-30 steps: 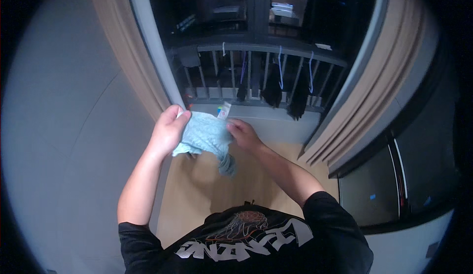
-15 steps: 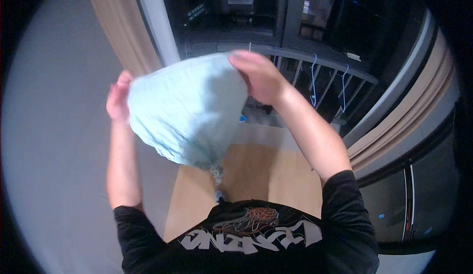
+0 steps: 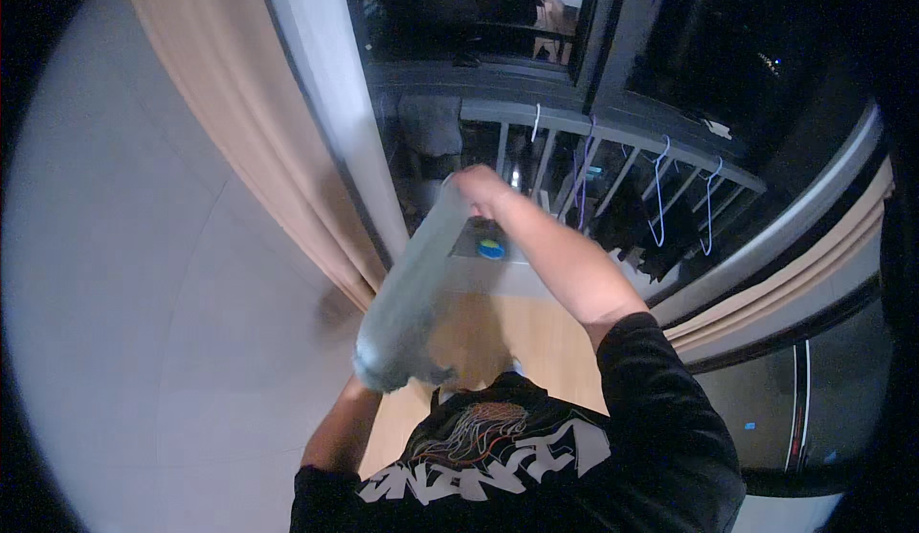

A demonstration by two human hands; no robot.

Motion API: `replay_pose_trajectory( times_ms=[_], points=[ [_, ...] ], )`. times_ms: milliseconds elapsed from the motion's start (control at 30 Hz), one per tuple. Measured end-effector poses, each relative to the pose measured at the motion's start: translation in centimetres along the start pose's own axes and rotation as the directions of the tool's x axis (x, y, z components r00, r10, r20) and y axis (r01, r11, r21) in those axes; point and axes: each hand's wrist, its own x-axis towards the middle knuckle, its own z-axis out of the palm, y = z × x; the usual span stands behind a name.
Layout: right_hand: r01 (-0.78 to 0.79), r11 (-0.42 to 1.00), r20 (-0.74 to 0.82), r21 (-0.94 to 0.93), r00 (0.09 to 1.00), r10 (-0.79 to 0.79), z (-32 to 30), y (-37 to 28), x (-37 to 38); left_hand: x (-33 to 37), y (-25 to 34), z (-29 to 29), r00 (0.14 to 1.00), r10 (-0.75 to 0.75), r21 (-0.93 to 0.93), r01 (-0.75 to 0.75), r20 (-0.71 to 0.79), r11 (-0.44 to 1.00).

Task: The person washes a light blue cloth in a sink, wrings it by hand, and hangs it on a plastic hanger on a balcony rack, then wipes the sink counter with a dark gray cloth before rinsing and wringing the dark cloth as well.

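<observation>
The pale green cloth [image 3: 417,279] slants down from the right hand [image 3: 481,191], whose fingers pinch its top. The left hand hides, so I can't tell. It looks light and floppy, best held by edges.

Count: you have one pale cloth [image 3: 407,289], one right hand [image 3: 481,191] in view (left hand hidden), two forearms [image 3: 565,255] and one black shirt [image 3: 670,418]. Around you: two beige curtains [image 3: 235,121], one railing [image 3: 503,113], one blue-and-yellow object [image 3: 491,249], at least four hangers [image 3: 535,123]; dim dark items, uncountable.
</observation>
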Motion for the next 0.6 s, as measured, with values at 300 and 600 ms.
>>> replay_pose_trajectory(
  times_ms=[300, 600],
  points=[
    [-0.031, 0.99, 0.036, 0.14, 0.999, 0.026, 5.4, 0.6, 22.9, 4.1, -1.3, -4.4, 0.798, -0.602, 0.59, 0.477, 0.02, 0.651],
    [-0.068, 0.993, 0.114, 0.092, 0.992, 0.057, 11.8, -0.2, 37.7, 8.2, -3.1, -4.5, 0.684, -0.692, 0.807, 0.532, -0.232, 0.255]
  ],
)
